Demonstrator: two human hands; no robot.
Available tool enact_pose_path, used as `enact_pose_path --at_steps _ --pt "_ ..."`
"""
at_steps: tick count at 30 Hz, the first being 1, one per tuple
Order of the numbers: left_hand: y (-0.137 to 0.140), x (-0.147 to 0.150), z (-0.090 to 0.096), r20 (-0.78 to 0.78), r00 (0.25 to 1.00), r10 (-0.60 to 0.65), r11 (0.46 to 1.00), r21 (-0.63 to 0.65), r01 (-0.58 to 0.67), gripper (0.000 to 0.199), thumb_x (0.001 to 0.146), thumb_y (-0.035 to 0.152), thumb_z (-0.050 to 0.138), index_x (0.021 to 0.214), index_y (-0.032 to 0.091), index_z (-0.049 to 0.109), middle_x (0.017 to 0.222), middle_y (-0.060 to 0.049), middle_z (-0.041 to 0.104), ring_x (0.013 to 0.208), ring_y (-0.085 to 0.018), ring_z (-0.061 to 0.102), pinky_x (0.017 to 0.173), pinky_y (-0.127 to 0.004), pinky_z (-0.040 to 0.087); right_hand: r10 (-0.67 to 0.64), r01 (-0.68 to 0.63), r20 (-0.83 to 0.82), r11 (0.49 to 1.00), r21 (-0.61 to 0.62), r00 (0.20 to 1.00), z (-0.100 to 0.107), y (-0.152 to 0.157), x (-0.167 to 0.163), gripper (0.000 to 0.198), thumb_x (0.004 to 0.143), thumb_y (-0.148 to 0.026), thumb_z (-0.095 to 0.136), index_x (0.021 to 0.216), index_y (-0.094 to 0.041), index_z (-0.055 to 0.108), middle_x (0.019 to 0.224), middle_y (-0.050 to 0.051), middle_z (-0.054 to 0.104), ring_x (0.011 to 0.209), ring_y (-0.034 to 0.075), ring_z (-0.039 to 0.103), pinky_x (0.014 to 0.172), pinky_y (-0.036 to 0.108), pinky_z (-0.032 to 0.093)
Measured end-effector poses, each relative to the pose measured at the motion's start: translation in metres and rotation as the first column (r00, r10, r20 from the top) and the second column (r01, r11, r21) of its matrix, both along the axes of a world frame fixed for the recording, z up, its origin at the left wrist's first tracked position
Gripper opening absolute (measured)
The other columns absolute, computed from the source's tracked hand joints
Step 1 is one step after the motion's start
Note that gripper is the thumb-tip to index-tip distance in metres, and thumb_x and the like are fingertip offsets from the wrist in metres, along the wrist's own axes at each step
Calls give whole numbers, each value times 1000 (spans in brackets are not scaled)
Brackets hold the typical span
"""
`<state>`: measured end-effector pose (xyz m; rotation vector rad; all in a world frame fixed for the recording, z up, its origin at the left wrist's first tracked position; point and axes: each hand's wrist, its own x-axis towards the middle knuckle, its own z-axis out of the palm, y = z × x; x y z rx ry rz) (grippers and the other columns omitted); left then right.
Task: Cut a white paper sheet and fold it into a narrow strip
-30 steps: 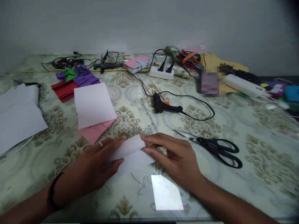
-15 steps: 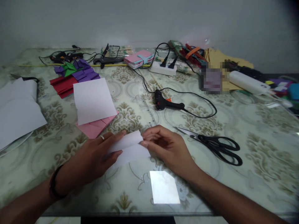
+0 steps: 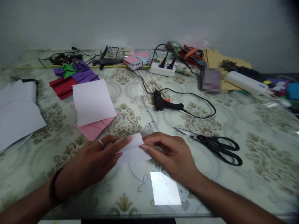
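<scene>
A small sheet of white paper (image 3: 134,154) lies folded over near the table's front, its crease running crosswise. My left hand (image 3: 95,158), with a ring and a dark wristband, grips its left part, the index finger stretched along the folded flap and the thumb below. My right hand (image 3: 169,152) pinches the right edge of the fold between thumb and fingers. The left end of the paper is hidden under my left hand. Beyond that hand, another white sheet (image 3: 93,101) rests partly over a pink folded paper (image 3: 94,129).
Black-handled scissors (image 3: 210,143) lie open to the right. A black glue gun (image 3: 167,102) with its cord is further back. White papers (image 3: 18,115) are at left, red folded paper (image 3: 62,87) behind. A power strip (image 3: 162,69) stands near the wall.
My left index finger has slid right along the folded flap, which now lies flatter. My right hand has shifted slightly down and nearer, still pinching the edge.
</scene>
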<state>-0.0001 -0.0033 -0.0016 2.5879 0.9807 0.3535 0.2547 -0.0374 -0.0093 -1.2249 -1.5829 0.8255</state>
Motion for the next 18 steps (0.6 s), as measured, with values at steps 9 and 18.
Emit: enact_pose_path --at_steps 9,18 --pt "-1 0 17 161 987 -21 983 -175 49 48 103 24 54 148 42 50 136 2 70 112 -17 73 90 -26 61 118 -119 16 990 80 993 6 -2 2 5 91 -18 75 89 -22 74 81 -2 79 68 11 72 65 20 56" --pt "4 3 26 179 963 203 815 -576 -65 19 98 34 64 108 30 80 91 2 82 79 -15 75 70 -22 59 268 -270 34 961 65 963 6 -7 -2 5 92 -16 74 92 -21 73 82 -1 76 69 10 70 62 18 53"
